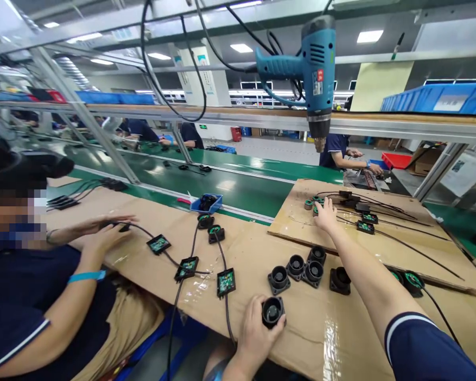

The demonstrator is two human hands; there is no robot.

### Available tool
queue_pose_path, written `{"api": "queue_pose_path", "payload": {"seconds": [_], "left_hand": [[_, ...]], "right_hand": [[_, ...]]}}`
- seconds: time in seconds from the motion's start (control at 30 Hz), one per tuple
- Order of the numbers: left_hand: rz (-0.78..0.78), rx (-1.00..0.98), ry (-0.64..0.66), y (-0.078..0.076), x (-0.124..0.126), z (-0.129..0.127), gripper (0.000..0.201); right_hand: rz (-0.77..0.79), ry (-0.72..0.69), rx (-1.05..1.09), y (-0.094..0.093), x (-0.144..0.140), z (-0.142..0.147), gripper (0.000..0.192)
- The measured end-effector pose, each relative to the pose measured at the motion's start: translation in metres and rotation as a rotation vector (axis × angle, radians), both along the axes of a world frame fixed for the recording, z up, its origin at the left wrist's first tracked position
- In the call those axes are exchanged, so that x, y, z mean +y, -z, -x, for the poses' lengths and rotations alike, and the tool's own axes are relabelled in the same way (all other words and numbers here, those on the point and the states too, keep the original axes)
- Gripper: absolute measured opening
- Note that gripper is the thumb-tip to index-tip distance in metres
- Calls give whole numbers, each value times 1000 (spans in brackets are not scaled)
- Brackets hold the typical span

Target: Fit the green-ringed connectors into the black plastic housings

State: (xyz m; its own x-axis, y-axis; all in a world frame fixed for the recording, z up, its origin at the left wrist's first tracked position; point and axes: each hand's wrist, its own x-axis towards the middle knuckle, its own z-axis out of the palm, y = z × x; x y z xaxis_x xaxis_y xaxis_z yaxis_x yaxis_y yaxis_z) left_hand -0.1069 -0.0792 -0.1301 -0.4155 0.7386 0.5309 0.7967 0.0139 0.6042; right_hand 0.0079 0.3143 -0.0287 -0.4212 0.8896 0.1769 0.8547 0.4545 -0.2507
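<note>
My left hand (257, 330) is closed around a black round housing with a square flange (273, 311), its open mouth facing up, near the front edge of the cardboard-covered bench. Stretched far forward, my right hand (326, 214) is at a small group of round green circuit boards (308, 204) on the raised cardboard sheet. Its fingers are apart around the boards; whether they touch one is unclear. Between my arms stand several similar black housings (279, 278). Another housing (340, 279) sits beneath my right forearm.
Cabled green boards in black cases (226, 282) lie left of centre, others (365, 227) on the raised sheet (285, 227). A blue heat gun (319, 69) hangs overhead. At left, a co-worker's hands (99, 233) handle a cabled part. Behind runs a green conveyor (254, 193).
</note>
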Motion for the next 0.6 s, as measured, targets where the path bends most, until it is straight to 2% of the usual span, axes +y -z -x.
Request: {"api": "queue_pose_path", "payload": {"seconds": [0.07, 0.17, 0.33, 0.47, 0.57, 0.6], "left_hand": [[-41, 28, -55, 10, 4, -2, 42], [-37, 80, -57, 17, 8, 4, 44], [-17, 184, -18, 18, 4, 11, 54], [17, 197, 72, 10, 1, 8, 59], [29, 146, 94, 5, 1, 4, 57], [34, 120, 86, 4, 1, 3, 55]], "right_hand": [[42, -33, -67, 1, 15, 6, 72], [87, -62, -116, 2, 26, 11, 60], [28, -83, -47, -7, 19, 5, 49], [-67, -37, 70, -41, 9, -26, 45], [-185, -11, 219, -82, -1, -67, 50], [-278, -11, 372, -97, -5, -82, 52]]}}
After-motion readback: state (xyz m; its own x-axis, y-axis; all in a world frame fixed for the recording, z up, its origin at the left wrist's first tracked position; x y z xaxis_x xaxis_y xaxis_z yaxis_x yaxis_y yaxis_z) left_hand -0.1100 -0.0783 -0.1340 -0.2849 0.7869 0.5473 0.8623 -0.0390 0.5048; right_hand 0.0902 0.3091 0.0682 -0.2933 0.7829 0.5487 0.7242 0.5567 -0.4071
